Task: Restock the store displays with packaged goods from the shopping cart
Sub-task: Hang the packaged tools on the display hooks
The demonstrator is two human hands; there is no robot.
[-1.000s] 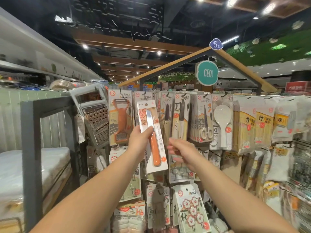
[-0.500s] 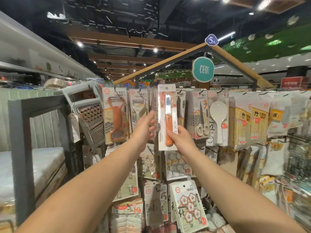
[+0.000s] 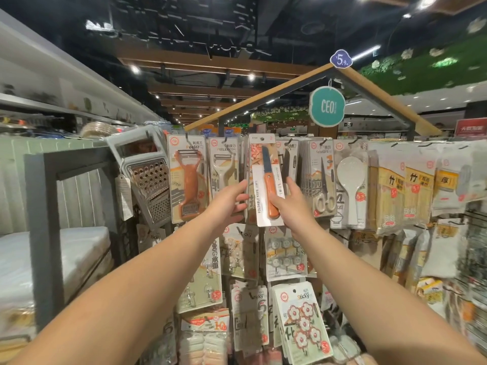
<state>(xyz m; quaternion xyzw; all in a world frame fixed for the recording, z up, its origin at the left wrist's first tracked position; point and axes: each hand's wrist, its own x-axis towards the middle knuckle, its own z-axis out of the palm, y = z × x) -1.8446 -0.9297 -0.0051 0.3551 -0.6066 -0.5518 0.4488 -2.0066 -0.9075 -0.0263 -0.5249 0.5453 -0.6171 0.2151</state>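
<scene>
Currently, a carded folding knife point(image 3: 266, 180) is held up against the top row of the display rack point(image 3: 263, 106) by 2 hands: the right hand point(image 3: 291, 206) grips its lower right edge, while the left hand point(image 3: 228, 201) touches its left edge with straight fingers. It is flanked by the white peeler pack point(image 3: 224, 169) and the scissors pack point(image 3: 322, 177), with further knife packs point(image 3: 288, 159) hanging just behind it.

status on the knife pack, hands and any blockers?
Right hand grips knife pack, its top at the hook row. Left hand open, fingers touching the pack's left edge. Scissors pack hangs close right.

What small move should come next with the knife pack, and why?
Probably lift the knife pack slightly and thread its top hole onto the hook. The right hand grips its lower edge, the left hand steadies its side, and it sits level with the hung packs.
</scene>
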